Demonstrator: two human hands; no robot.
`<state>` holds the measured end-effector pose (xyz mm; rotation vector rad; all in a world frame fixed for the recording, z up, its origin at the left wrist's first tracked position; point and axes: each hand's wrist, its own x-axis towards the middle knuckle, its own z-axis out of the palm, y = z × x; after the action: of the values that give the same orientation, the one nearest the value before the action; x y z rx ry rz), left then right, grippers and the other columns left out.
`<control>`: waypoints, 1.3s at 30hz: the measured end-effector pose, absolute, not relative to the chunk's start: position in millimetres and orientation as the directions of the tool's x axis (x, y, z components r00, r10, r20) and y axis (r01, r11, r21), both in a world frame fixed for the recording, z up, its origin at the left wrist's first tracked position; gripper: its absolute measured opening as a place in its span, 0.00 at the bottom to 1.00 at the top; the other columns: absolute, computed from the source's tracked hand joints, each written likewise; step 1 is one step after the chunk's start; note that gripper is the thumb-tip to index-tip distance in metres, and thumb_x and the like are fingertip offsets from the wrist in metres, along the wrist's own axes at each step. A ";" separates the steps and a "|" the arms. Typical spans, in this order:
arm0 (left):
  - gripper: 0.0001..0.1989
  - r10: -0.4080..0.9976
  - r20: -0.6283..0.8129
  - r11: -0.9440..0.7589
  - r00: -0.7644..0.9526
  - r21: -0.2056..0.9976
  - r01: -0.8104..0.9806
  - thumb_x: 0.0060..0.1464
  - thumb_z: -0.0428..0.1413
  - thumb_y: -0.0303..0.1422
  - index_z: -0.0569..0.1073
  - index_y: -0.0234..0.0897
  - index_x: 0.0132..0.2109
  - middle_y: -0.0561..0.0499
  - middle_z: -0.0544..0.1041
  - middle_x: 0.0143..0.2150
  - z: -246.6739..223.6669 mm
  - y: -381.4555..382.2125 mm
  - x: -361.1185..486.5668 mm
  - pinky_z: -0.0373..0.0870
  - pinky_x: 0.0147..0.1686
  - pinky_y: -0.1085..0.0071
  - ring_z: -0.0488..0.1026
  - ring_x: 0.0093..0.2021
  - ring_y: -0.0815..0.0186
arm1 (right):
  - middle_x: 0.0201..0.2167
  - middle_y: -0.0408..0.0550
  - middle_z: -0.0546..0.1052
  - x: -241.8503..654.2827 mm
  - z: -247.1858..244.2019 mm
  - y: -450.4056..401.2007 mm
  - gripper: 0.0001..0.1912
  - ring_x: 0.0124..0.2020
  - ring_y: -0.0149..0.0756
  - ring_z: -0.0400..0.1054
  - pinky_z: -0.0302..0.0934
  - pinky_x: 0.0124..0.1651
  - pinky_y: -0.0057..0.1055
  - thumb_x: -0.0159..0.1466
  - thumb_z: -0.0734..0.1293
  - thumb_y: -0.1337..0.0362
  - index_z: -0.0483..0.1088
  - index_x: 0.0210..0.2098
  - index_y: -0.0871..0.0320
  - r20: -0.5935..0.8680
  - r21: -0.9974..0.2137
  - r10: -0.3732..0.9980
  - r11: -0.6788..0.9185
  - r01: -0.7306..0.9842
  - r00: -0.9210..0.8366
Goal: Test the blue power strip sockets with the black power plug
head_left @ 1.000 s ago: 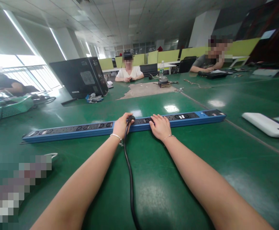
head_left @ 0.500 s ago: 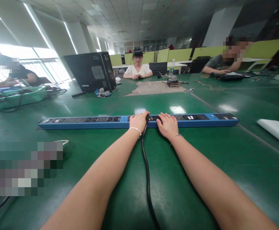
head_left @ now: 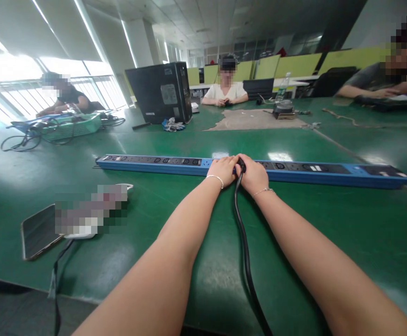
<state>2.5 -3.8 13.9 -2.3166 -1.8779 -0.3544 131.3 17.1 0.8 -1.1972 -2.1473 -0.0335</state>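
Observation:
A long blue power strip (head_left: 185,167) with a black socket face lies across the green table in front of me. My left hand (head_left: 224,169) wraps over its middle, fingers on the socket face. Close against it, my right hand (head_left: 254,175) is closed around the black plug (head_left: 241,165) of a power cord, at the strip's sockets. How deep the plug sits is hidden by my fingers. From the plug the black power cord (head_left: 244,238) runs down toward me between my forearms.
A phone (head_left: 38,233) and a blurred-out item with a strap lie at the left. Farther back are a green basket (head_left: 94,125) with cables, a black computer case (head_left: 157,93), gloves (head_left: 173,124) and a bottle (head_left: 282,87). Several people sit around the table.
The plug has passed from my left hand to my right. My hands have come together at the strip's middle, the left now resting on the strip. The view has turned left.

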 end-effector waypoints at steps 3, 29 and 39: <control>0.33 0.955 0.251 -0.164 0.157 0.007 0.986 0.54 0.49 0.45 0.50 0.46 0.64 0.44 0.56 0.65 9.8 -2.9 -0.8 0.49 0.58 0.52 0.52 0.64 0.52 | 0.49 0.53 0.73 129.1 0.7 19.9 0.20 0.47 0.44 0.69 0.58 0.50 0.39 0.64 0.54 0.61 0.66 0.53 0.59 0.577 -0.288 0.762 0.526 0.800 -0.293; 0.31 0.925 0.347 -0.163 0.153 -0.002 0.987 0.54 0.46 0.52 0.59 0.39 0.60 0.43 0.65 0.60 6.7 -2.3 -1.7 0.53 0.57 0.56 0.59 0.58 0.54 | 0.42 0.51 0.77 220.8 -4.5 59.0 0.18 0.45 0.43 0.70 0.61 0.52 0.41 0.59 0.61 0.56 0.74 0.43 0.58 0.655 -0.612 0.755 0.523 0.593 0.010; 0.31 0.921 0.353 -0.175 0.164 -0.002 0.985 0.54 0.45 0.52 0.59 0.39 0.59 0.43 0.65 0.59 4.8 -1.8 -2.7 0.51 0.57 0.57 0.59 0.58 0.54 | 0.41 0.50 0.77 263.7 -4.7 72.0 0.17 0.45 0.42 0.70 0.61 0.53 0.44 0.57 0.62 0.56 0.74 0.40 0.57 0.637 -0.736 0.739 0.499 0.458 0.218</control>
<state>-2.7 -1.8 4.8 -2.2088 -1.8505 -0.4007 263.7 72.0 -4.7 -1.1251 -1.4192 0.2660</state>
